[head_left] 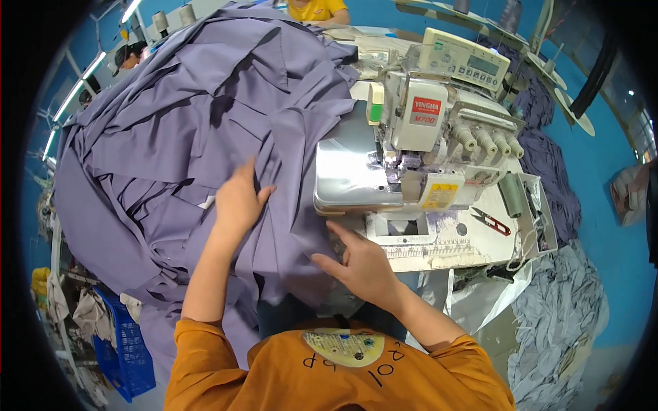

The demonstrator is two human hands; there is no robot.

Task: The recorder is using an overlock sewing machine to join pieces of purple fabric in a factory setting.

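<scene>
Fabric in hand: a lavender-grey cut piece (288, 226) lies draped over the near edge of the big heap, running from the person's lap up toward the machine bed.
Long axis: the piece hangs roughly near-to-far, its right edge ending just left of the presser area.
Left hand (240, 198): flat on the cloth, palm down, fingers (245, 171) spread moderately and pointing away from the body; it presses the fabric and pinches nothing.
Right hand (363, 264): resting at the lower right edge of the same piece, fingers (343, 235) loosely extended toward the machine, thumb out to the left; no closed grasp is visible.
Key relation: the needle zone lies up and to the right of both hands; the right hand is the nearer one, the left sits well to the left on the heap.
Fabric heap (185, 116): a large mound of the same lavender-grey pieces, filling the table left of the machine.
Overlock sewing machine (418, 137): cream body with a polished metal bed, four thread knobs on its right side.
Thread snips (491, 221): red-handled, on the white table (473, 243) right of the machine, apart from both hands.
Blue crate (127, 349): on the floor, lower left.
Other person: a yellow-shirted figure (317, 9) at the far edge, not involved.
</scene>
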